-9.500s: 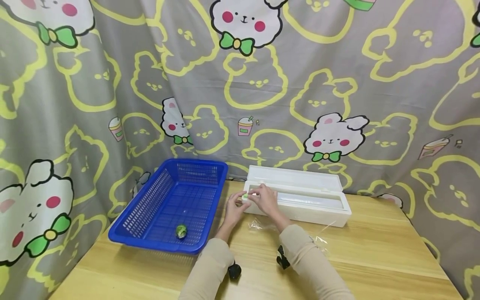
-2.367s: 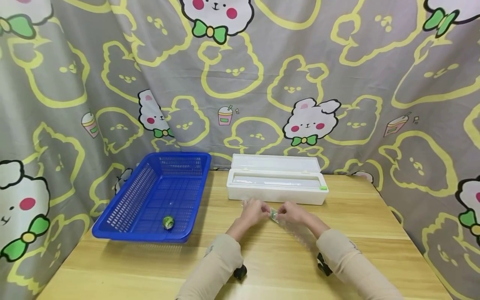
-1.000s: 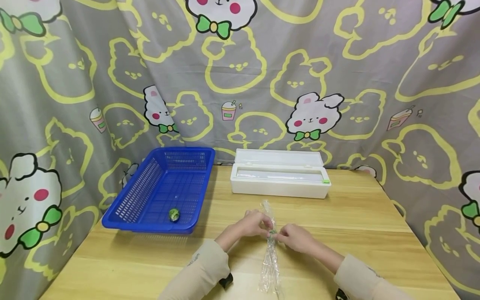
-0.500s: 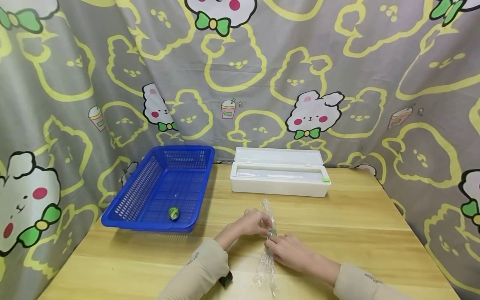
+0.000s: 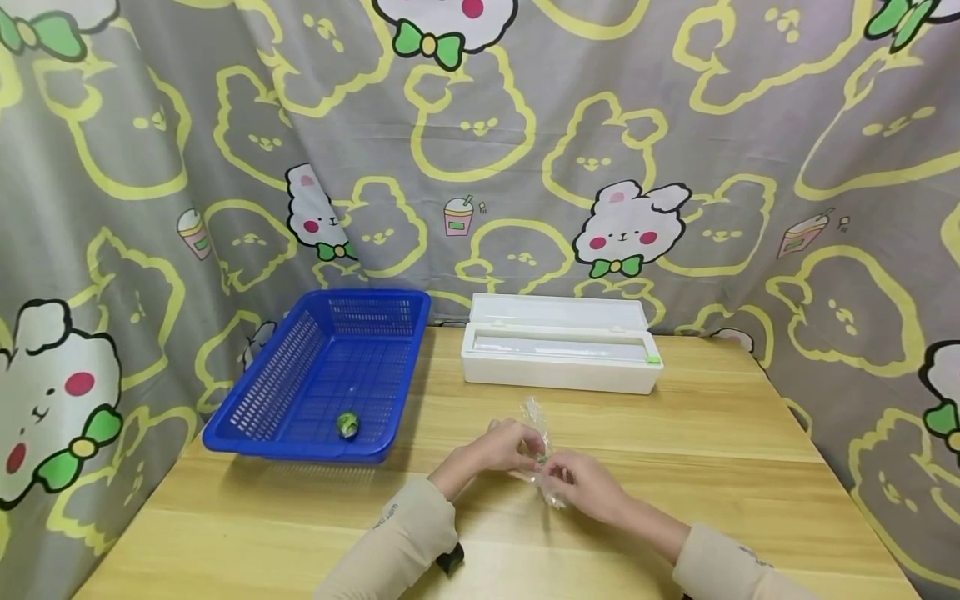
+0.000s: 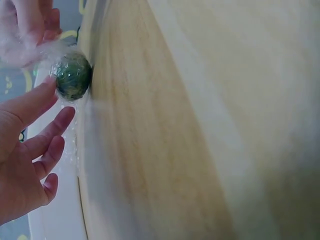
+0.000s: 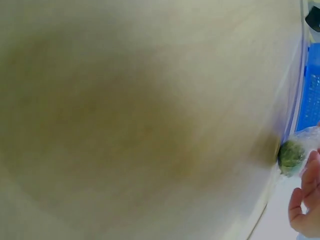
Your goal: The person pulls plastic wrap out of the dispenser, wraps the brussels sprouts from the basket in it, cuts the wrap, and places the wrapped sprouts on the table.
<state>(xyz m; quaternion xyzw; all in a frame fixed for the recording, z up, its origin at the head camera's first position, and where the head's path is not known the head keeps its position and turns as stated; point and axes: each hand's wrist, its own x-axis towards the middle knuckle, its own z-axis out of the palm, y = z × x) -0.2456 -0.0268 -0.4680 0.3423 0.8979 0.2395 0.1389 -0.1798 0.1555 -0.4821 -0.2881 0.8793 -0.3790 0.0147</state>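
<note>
A small round green vegetable that looks like a Brussels sprout (image 6: 73, 76) sits inside clear plastic wrap (image 5: 552, 497), just above the table in the left wrist view. My left hand (image 5: 504, 446) holds it between thumb and fingers, the other fingers loosely bent. My right hand (image 5: 585, 483) pinches the gathered wrap close beside it. In the right wrist view, the wrapped sprout (image 7: 291, 157) shows beyond the fingers of my right hand (image 7: 309, 197), which the frame's edge cuts off. Most of the sprout is hidden by my fingers in the head view.
At the left stands a blue plastic basket (image 5: 300, 451) with another green sprout (image 5: 348, 425) in it. A white plastic-wrap dispenser (image 5: 558, 372), its lid (image 5: 558, 311) up, stands at the back, a green slider (image 5: 652, 359) at its right end. A patterned curtain (image 5: 480, 150) hangs behind the table (image 5: 712, 475).
Earlier, the dispenser's green slider went from its left end to its right. Over the last second, the wrap's long front tail has been gathered up by my right hand; my left hand stays in place.
</note>
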